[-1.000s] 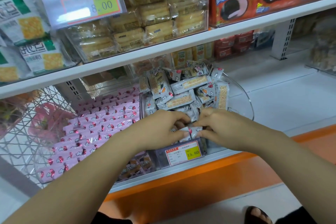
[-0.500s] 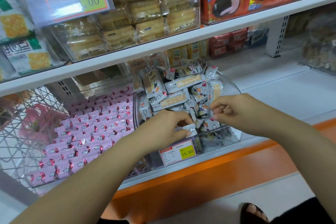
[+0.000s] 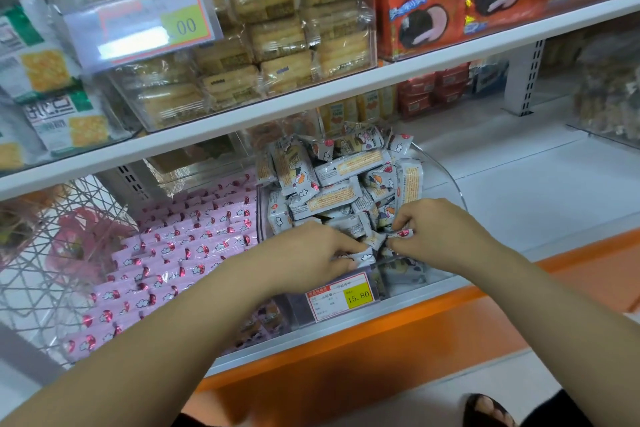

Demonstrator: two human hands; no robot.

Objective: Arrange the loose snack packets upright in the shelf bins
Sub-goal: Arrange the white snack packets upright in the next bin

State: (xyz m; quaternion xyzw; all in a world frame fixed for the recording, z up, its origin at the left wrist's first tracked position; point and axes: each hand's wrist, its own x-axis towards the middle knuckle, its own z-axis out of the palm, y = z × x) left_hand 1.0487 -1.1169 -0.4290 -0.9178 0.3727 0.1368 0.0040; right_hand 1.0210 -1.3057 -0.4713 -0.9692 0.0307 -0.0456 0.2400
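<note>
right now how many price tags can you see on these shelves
2. One price tag fronts the clear biscuit box, upper left; the 15.80 tag fronts the lower packet bin. More may be hidden.

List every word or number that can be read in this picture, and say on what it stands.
"15.80": yellow patch of the lower price tag.
"00": green-yellow patch of the upper price tag; the digit before it is lost in glare.
Too small or blurred to read: small print on both tags, and print on the white packets, pink packets and red boxes.
</note>
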